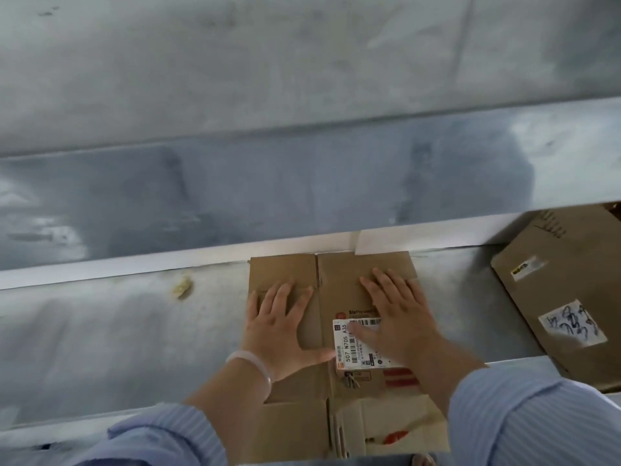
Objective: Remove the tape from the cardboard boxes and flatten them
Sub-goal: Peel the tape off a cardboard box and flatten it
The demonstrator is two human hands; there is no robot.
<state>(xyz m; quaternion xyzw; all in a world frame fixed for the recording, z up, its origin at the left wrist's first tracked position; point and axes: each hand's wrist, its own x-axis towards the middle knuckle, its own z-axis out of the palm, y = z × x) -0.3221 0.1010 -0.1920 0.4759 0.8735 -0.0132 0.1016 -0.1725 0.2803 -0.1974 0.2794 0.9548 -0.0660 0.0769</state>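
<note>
I am pressing my left hand (279,326) and right hand (396,317) flat, fingers spread, gripping nothing, on the box (332,290) lying squashed on the metal table (117,334); it looks light and bendy, so I think its edges are best for grabbing

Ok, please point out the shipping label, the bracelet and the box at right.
shipping label (355,355): head view, printed left part.
bracelet (255,363): head view, band over wrist.
box at right (564,287): head view, bare brown face.

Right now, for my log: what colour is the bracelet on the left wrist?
Translucent white; the bracelet shows best in the head view.
</note>
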